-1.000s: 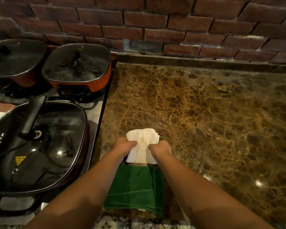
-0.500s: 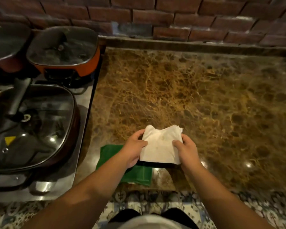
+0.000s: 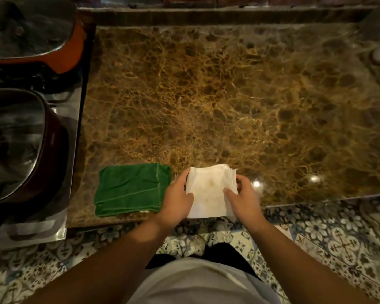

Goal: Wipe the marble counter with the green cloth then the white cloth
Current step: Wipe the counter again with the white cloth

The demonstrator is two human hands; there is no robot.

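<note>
Two cloths (image 3: 132, 189); two hands (image 3: 177, 199); two pans (image 3: 20, 145).

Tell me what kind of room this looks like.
Most likely a home kitchen: a brown marble counter sits beside a stove holding lidded pans, with a brick wall behind and patterned floor tiles below. Both hands hold a white cloth next to a folded green cloth.
</note>
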